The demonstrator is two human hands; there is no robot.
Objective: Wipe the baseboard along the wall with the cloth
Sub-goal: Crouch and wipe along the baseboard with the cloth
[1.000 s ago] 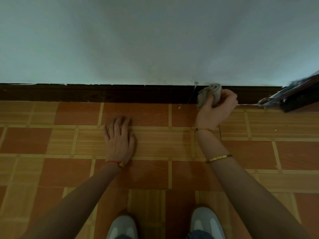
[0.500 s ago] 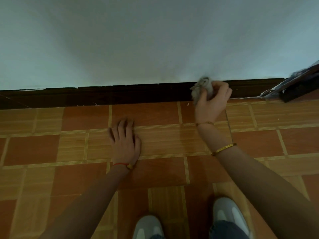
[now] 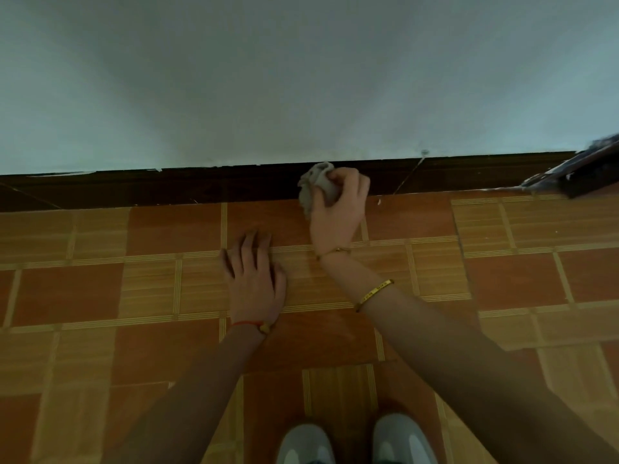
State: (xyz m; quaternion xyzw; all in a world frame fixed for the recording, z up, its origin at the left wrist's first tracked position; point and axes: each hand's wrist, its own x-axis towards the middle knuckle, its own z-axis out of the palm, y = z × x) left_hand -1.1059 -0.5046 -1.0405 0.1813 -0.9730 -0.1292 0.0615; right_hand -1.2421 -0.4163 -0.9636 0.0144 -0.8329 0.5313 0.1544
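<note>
Wall [image 3: 301, 78]: pale, plain, filling the upper half beyond both hands; chipped paint along its foot.
Floor [image 3: 502, 279]: orange and tan tiles in a check pattern, under the left palm and below the right wrist.
Baseboard [image 3: 201, 185]: dark brown strip between wall and floor, running far to the left and to the right of the right hand; rigid and fixed, likely fine under firm rubbing; long unwiped-looking stretch leftward.
Dark object [image 3: 582, 172]: blurred, at the far right edge, well apart from the right hand; impossible to identify.
Left hand [image 3: 254, 279]: flat on the tiles, fingers spread, holding nothing, seemingly bracing; near the right wrist, short of the baseboard.
Right hand [image 3: 338, 202]: clenched around the cloth, knuckles toward the baseboard, 2 gold bangles on the wrist and forearm.
Cloth [image 3: 316, 185]: grey, bunched into 1 wad, bulging out above and to the left of the right fingers, pressed against the baseboard face and top edge.
Cloth handling: judged light, soft, limp, not fragile; best gripped as a bunch in the fist, with a loose pad left proud of the fingertips for contact.
Thin line [image 3: 407, 177]: slanting across the baseboard just right of the right hand; wire or crack, cannot tell.
</note>
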